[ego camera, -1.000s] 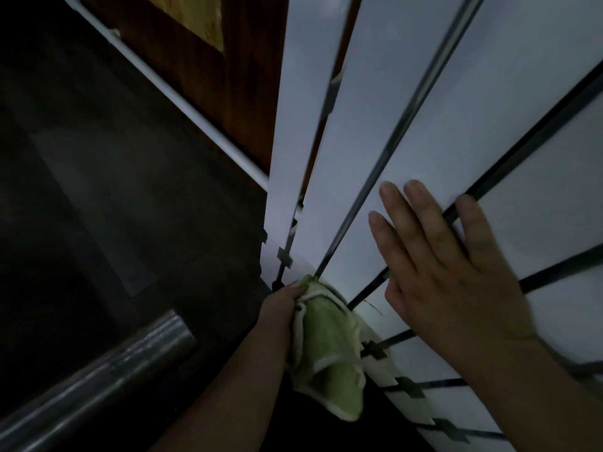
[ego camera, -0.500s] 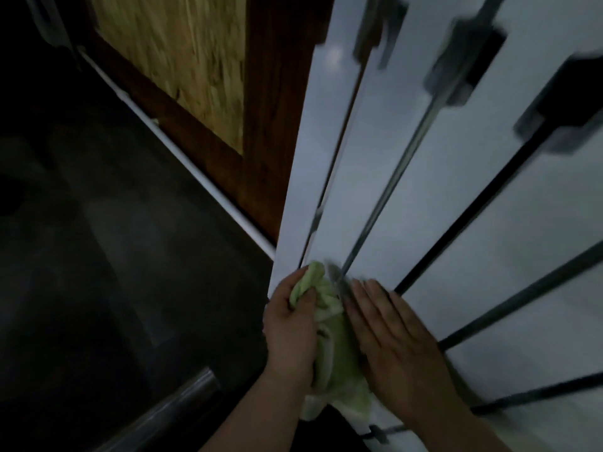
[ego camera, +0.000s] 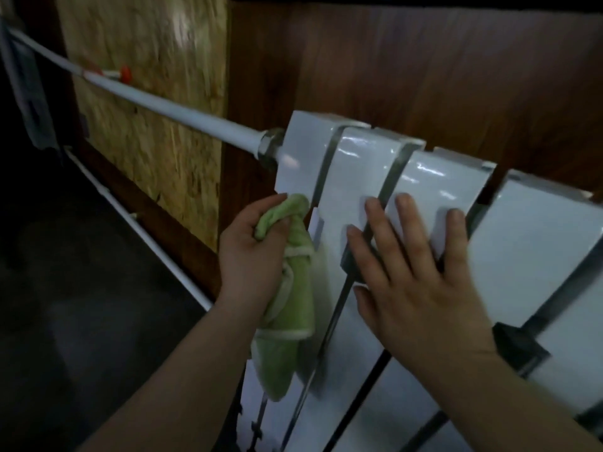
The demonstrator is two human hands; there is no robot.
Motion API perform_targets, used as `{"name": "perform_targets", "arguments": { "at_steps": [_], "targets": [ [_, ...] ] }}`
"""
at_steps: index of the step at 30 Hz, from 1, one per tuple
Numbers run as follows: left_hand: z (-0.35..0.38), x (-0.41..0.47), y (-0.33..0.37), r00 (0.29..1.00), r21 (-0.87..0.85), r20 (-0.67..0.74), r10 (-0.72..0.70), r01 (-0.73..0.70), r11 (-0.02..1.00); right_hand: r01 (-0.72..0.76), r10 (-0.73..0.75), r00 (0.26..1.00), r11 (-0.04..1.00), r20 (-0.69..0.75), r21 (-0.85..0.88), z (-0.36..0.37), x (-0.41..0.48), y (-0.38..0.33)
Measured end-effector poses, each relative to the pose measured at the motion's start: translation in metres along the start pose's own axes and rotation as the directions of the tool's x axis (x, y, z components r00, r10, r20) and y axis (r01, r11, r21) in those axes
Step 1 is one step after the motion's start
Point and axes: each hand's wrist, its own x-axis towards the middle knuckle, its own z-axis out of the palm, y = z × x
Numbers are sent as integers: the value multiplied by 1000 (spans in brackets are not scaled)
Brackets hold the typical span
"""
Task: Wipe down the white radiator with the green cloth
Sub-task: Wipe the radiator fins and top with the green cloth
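L hand (ego camera: 251, 256) grips green cloth (ego camera: 290, 301) against radiator (ego camera: 359, 177) near its top; R hand (ego camera: 414, 278), fingers spread, lies flat on fins.

radiator (ego camera: 538, 243): runs out past right and bottom edges
green cloth (ego camera: 293, 308): top bunched inside left hand (ego camera: 251, 252), partly hidden
pipe (ego camera: 163, 106): far end blurred
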Motion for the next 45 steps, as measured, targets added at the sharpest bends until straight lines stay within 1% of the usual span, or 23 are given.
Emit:
{"name": "perform_targets", "arguments": {
  "at_steps": [4, 10, 12, 14, 16, 18, 21, 23, 26, 28, 30, 32, 33, 34, 35, 36, 37, 38, 40, 41, 43, 44, 45],
  "targets": [
    [8, -5, 1, 995, -45, -80, -67, 64, 997, 0, 0, 1000, 1000, -3, -18, -3, 0, -1],
    [11, -17, 3, 989, -63, -112, -97, 91, 994, -4, 4, 1000, 1000, 1, 22, -12, 0, -4],
    [13, -18, 7, 990, -21, -79, -115, 114, 993, -10, 9, 1000, 999, 6, 45, -14, 1, -4],
    [17, -22, 12, 986, 23, -18, -165, 165, 986, -15, 14, 1000, 997, 11, 71, -14, 2, -4],
    [21, -22, 14, 975, 27, 3, -220, 220, 975, -19, 17, 1000, 997, 25, 80, -13, 2, -3],
    [25, -13, 15, 955, -1, 16, -297, 297, 955, -24, 21, 999, 997, 43, 79, -12, 4, -2],
    [28, 0, 21, 899, -82, 67, -433, 437, 896, -23, 19, 999, 996, 50, 82, -12, 5, -2],
    [24, 2, 23, 886, -138, 129, -446, 462, 876, -9, 7, 999, 998, 32, 63, -12, 4, -3],
    [13, 0, 19, 887, -138, 231, -399, 436, 889, -1, 0, 1000, 1000, 18, 20, -11, 2, -3],
    [5, 1, 14, 898, -46, 288, -332, 359, 932, 2, -2, 1000, 1000, 15, -9, -10, 2, -2],
    [-3, 8, 10, 902, 118, 360, -237, 208, 971, 3, -3, 1000, 1000, 20, -19, -9, 1, -1],
    [-12, 15, 7, 882, 300, 444, -159, 21, 954, 6, -5, 1000, 999, 16, -36, -9, 1, 0],
    [-14, 16, 5, 865, 393, 488, -120, -95, 915, 8, -7, 1000, 999, 16, -44, -9, 1, -1],
    [-17, 17, 3, 850, 489, 526, -25, -278, 827, 8, -7, 1000, 999, 18, -48, -9, 0, -2],
    [-19, 18, 3, 812, 578, 572, 114, -497, 647, 7, -6, 1000, 999, 22, -48, -9, 0, -2],
    [-20, 20, 1, 730, 601, 648, 219, -666, 443, 6, -5, 1000, 999, 26, -48, -9, 1, -2],
    [-21, 22, 0, 640, 594, 711, 292, -769, 237, 9, -7, 999, 999, 31, -46, -9, 1, -2],
    [-22, 25, 1, 572, 575, 743, 348, -811, 105, 12, -11, 999, 999, 37, -42, -10, 1, -2],
    [-23, 31, 5, 477, 529, 785, 395, -848, -25, 9, -9, 999, 1000, 38, -24, -9, 1, -1],
    [-23, 34, 7, 444, 513, 805, 394, -854, -85, 7, -6, 999, 1000, 36, -17, -9, 1, -1],
    [-24, 35, 7, 410, 498, 843, 348, -840, -218, 9, -8, 999, 1000, 41, -10, -11, 1, -1],
    [-24, 33, 6, 411, 503, 846, 340, -828, -248, 8, -8, 999, 1000, 39, -5, -11, 1, -1],
    [-24, 31, 5, 435, 523, 835, 336, -817, -242, 6, -6, 999, 1000, 34, -4, -11, 1, -1]
  ]
}}
